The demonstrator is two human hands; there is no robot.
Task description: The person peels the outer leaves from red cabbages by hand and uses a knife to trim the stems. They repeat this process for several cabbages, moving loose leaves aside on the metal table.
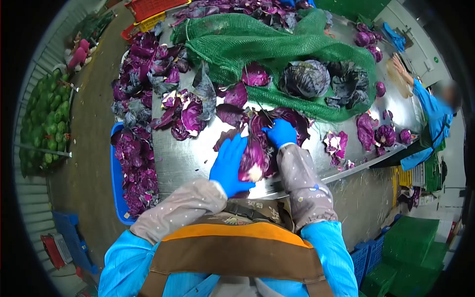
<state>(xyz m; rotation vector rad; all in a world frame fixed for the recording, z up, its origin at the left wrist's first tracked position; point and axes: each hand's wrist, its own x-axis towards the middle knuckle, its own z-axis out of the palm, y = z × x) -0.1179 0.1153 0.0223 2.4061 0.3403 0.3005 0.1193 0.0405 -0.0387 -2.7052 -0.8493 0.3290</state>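
Note:
A red cabbage (251,162) with a pale cut stem end lies at the near edge of the steel table (190,166). My left hand (230,166), in a blue glove, grips its left side, fingers along it and thumb near the stem end. My right hand (282,133), also blue-gloved, is closed just above and right of the cabbage. A thin dark strip that looks like a knife blade (265,113) sticks out from this fist; its handle is hidden. Loose purple leaves (230,115) lie around both hands.
A green mesh bag (222,44) with a dark cabbage (305,78) lies across the table. Leaves fill a blue crate (117,173) at the left. Across the right end stands another person (433,111) in blue. Small red cabbages (385,134) lie near that person.

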